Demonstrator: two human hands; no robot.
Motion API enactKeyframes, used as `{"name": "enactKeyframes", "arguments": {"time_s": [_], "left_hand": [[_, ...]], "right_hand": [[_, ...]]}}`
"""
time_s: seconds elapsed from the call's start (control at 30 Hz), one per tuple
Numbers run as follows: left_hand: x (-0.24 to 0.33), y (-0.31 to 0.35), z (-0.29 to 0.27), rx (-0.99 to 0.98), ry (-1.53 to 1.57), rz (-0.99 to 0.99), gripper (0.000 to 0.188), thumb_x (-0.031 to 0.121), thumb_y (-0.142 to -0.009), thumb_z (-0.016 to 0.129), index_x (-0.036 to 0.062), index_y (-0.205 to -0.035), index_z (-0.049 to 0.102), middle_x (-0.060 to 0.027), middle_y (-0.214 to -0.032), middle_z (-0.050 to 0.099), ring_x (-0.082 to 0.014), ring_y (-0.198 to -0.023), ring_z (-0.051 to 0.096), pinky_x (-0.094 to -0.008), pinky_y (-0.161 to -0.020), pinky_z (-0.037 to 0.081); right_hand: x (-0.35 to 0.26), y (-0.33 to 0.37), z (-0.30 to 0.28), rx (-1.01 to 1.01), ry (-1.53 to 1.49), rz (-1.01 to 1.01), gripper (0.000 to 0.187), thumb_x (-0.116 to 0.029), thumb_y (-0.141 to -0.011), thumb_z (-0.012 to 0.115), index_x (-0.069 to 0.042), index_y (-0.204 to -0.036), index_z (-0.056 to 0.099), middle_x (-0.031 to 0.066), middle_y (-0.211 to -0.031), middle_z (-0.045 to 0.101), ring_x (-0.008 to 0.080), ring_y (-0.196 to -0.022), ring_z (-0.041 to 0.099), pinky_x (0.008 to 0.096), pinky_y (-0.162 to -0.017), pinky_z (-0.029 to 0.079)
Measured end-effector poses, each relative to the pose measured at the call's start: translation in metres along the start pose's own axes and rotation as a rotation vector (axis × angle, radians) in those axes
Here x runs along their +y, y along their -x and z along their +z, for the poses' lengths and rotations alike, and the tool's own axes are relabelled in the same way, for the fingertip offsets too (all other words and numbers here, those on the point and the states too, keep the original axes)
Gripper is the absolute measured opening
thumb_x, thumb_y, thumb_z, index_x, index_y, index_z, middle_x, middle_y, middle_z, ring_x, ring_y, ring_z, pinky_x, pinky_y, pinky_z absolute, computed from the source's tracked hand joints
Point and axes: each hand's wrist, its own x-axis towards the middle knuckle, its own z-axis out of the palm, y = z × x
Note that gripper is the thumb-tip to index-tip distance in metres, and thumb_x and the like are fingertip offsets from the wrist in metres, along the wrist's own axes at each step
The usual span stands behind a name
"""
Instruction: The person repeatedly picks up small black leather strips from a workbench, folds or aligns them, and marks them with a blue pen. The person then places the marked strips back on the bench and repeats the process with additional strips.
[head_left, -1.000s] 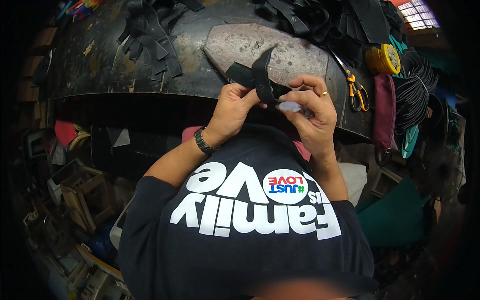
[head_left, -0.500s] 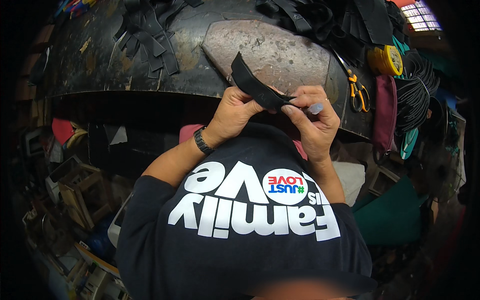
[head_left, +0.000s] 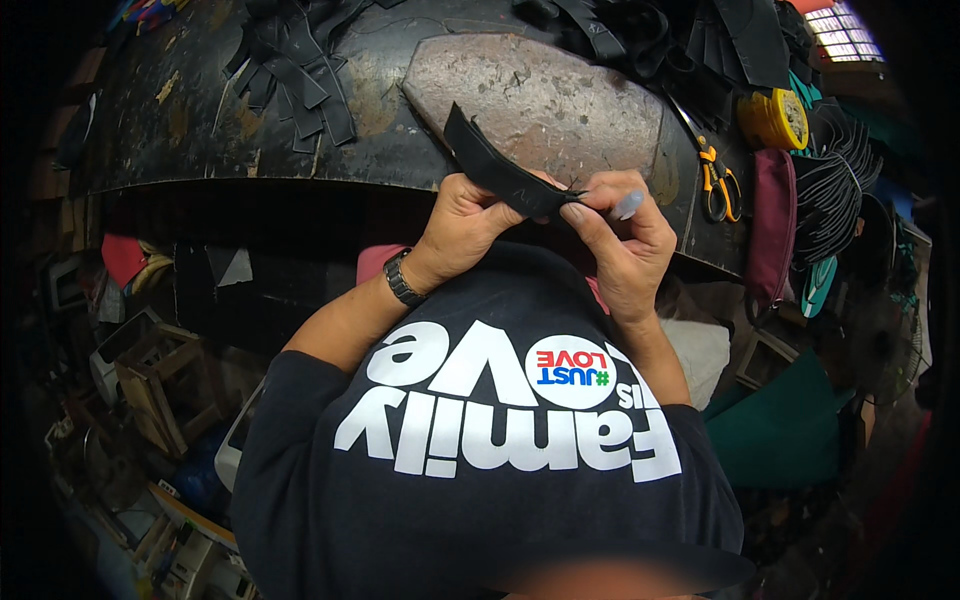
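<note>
A black strap (head_left: 503, 174) with a faint pale mark on it is stretched between my two hands, just in front of the table's near edge. My left hand (head_left: 466, 222) is closed on its middle, thumb along the lower edge, and the free end points up and away. My right hand (head_left: 628, 235) pinches the strap's right end between thumb and fingertips. Between the right fingers also sticks out a slim tool with a translucent bluish end (head_left: 627, 206); the rest of it is hidden.
Behind the strap a worn stone slab (head_left: 540, 100) lies on the dark table (head_left: 200, 150). Black strips (head_left: 305, 85) are heaped at the back left. Orange-handled scissors (head_left: 718, 185), a yellow tub (head_left: 770, 120), a maroon pouch (head_left: 773, 225) and black cords (head_left: 838, 185) lie on the right.
The strap's free end has swung slightly to the left, and more of its marked face shows. Both hands keep their hold and have barely moved.
</note>
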Motion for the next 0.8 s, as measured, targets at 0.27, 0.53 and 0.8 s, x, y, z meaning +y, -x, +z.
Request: {"name": "enactKeyframes", "arguments": {"time_s": [0.27, 0.53, 0.8], "left_hand": [[0.007, 0.003, 0.001, -0.054, -0.079, 0.071, 0.019, 0.004, -0.087, 0.064, -0.0016, -0.104, 0.065, -0.011, -0.108, 0.065, -0.0151, -0.096, 0.062, -0.0278, -0.084, 0.049], [0.006, 0.001, 0.005, 0.027, -0.108, 0.069, 0.019, 0.004, -0.085, 0.068, 0.0016, -0.104, 0.064, -0.0039, -0.096, 0.066, -0.0097, -0.088, 0.061, -0.0241, -0.08, 0.05], [0.004, 0.005, 0.0, 0.071, -0.138, 0.055, 0.018, 0.004, -0.087, 0.065, 0.0027, -0.104, 0.062, -0.0035, -0.1, 0.064, -0.0087, -0.09, 0.059, -0.0243, -0.082, 0.047]], "right_hand": [[0.002, 0.003, 0.003, -0.003, -0.062, -0.003, 0.012, 0.002, -0.079, 0.072, -0.001, -0.086, 0.062, 0.0033, -0.089, 0.057, 0.0067, -0.076, 0.053, 0.0192, -0.066, 0.042], [0.002, 0.003, 0.007, -0.046, -0.012, 0.001, 0.014, 0.004, -0.08, 0.07, 0.0, -0.09, 0.062, 0.0047, -0.09, 0.059, 0.0085, -0.078, 0.055, 0.0205, -0.067, 0.043], [0.003, 0.002, 0.008, -0.145, -0.002, -0.032, 0.017, 0.007, -0.082, 0.066, 0.0, -0.096, 0.06, 0.0061, -0.098, 0.057, 0.01, -0.087, 0.054, 0.0224, -0.077, 0.043]]}}
